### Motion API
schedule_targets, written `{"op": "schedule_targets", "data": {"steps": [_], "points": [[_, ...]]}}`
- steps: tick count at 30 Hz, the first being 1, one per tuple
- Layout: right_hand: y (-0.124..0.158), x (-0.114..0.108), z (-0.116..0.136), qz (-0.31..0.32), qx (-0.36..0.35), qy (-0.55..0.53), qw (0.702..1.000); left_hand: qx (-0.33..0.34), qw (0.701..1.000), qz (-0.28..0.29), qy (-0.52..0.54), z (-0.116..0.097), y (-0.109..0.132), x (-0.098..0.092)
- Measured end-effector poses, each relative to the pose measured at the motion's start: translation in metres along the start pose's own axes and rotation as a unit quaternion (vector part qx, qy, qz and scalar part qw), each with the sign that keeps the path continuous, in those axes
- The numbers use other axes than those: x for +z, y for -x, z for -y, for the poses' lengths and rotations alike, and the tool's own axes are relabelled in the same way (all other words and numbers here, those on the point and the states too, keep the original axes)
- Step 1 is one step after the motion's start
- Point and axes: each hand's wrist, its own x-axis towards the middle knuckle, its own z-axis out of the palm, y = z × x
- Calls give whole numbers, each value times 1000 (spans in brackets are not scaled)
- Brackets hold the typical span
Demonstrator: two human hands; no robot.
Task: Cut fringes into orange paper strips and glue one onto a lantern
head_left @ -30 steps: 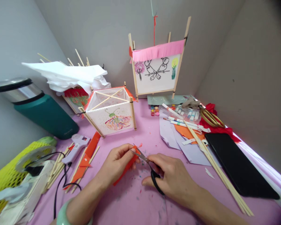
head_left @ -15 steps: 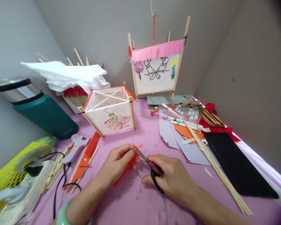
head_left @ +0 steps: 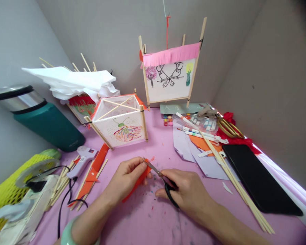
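My left hand (head_left: 129,175) pinches a strip of orange-red paper (head_left: 137,185) above the middle of the pink-covered table (head_left: 142,221). Fine fringe shows at the strip's upper end. Black-handled scissors (head_left: 171,197) are held in my right hand (head_left: 187,189), with fingers in the handles. Their blades point up and left onto the paper's top edge, close to my left fingertips, and look nearly closed. Behind my hands stands a white paper lantern (head_left: 127,131) with a drawn insect and a wooden stick frame.
A second lantern (head_left: 170,81) with pink fringe hangs at the back. On the left are a teal bottle (head_left: 49,126), a glue gun (head_left: 83,161) and orange scraps (head_left: 100,158). On the right lie sticks (head_left: 234,185), a black phone-like slab (head_left: 260,180), markers and gold-handled scissors (head_left: 229,127).
The scissor blades have drawn closer together at the paper's edge. Both hands keep nearly the same place and hold.
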Motion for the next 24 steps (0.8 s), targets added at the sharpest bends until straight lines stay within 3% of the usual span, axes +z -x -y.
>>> {"op": "schedule_targets", "data": {"steps": [24], "points": [[0,-1,5,9,11,12,1000,-9,999,23,-34,-5,2,4]]}}
